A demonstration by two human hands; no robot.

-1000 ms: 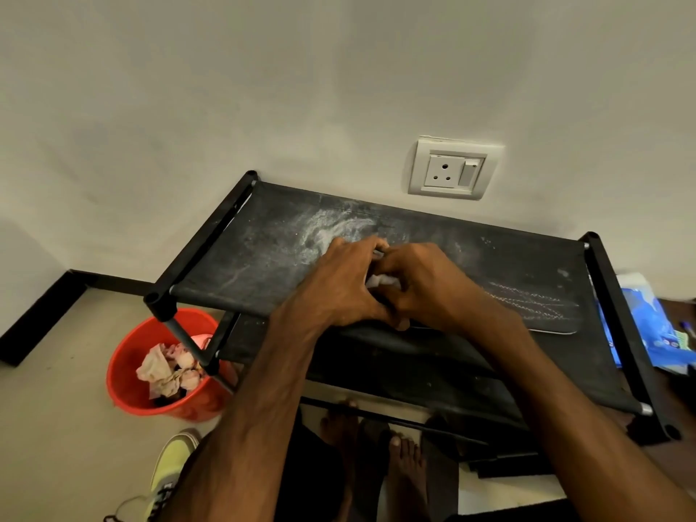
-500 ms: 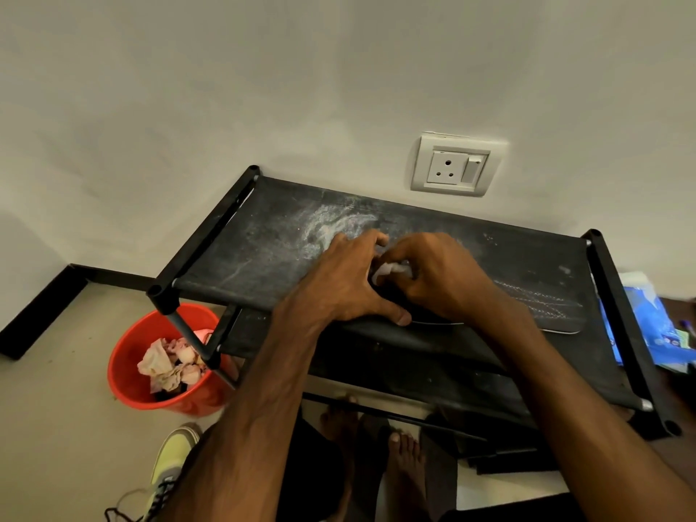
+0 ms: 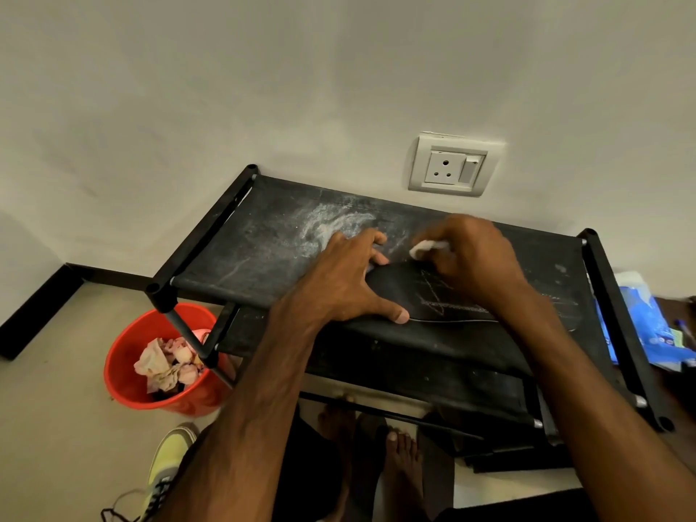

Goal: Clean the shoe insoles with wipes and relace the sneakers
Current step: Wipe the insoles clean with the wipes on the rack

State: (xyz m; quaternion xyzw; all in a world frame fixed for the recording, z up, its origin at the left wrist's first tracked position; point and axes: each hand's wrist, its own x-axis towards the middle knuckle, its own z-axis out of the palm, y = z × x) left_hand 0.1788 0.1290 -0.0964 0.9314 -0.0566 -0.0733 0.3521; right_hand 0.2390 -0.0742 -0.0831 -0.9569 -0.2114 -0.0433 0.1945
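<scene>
In the head view a black insole [image 3: 414,292] lies flat on the top shelf of a dusty black shoe rack [image 3: 271,250], close to the shelf's front edge, its long axis running left to right along that edge. Its surface is dark and matte with pale scuffs and a faint stitched or printed pattern toward the right end. The left hand [image 3: 346,280] presses on the insole's left end with fingers spread and fairly straight, the thumb down at the front edge. It pins the insole and grips nothing. The right hand [image 3: 470,258] sits just behind the insole, fingers curled round a small white wipe [image 3: 427,247] that pokes out to the left. The uncleaned length appears to stretch rightward, under and past the right wrist, so the right hand is the nearer one for a stroke along the axis. A red bucket [image 3: 180,405] of crumpled wipes stands on the floor by the front-left corner.
</scene>
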